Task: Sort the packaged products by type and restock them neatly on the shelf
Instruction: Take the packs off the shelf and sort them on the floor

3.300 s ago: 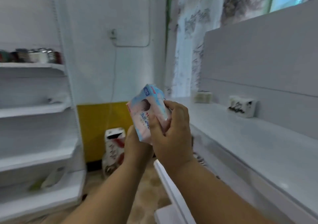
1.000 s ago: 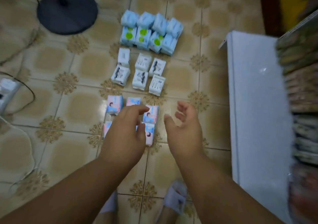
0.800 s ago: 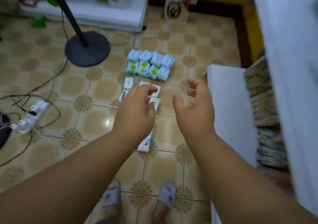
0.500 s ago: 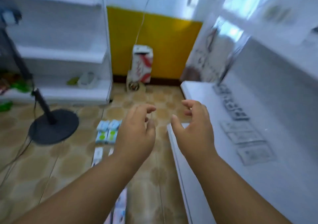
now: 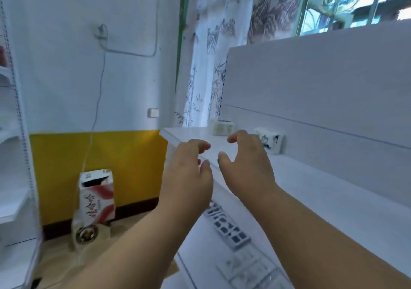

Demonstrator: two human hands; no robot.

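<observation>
Both hands are up in front of the long white shelf board (image 5: 333,202) on the right, and neither holds anything. The left hand (image 5: 186,177) and the right hand (image 5: 246,166) hang side by side over the shelf's near edge, fingers (image 5: 201,145) loosely curled and apart, thumbs turned toward each other, as if shaped around a pack that is not there.

Two products already stand at the far end of the shelf, near the back panel: a small pale pack (image 5: 222,127) and, closer, a white pack with dark print (image 5: 270,139) just beyond the right hand. A lower white shelf (image 5: 222,255) carries rows of small packs (image 5: 229,224), too blurred to identify. A red and white carton (image 5: 96,197) stands on the floor by the yellow wall.

With nothing in hand, the sensible thing, I'd judge, is to fetch another pack of one kind and set it upright, touching its own sort and squared to the back panel, leaving a clear gap between types.

A second ago the view pointed down at the tiled floor, where blue, white and pink packs lay in sorted rows under the same empty hands. Now the floor rows are out of sight and the upper shelf fills the view. A few seconds back both hands held a pink and blue pack; it is not in them now, and I cannot tell where it ended up.
</observation>
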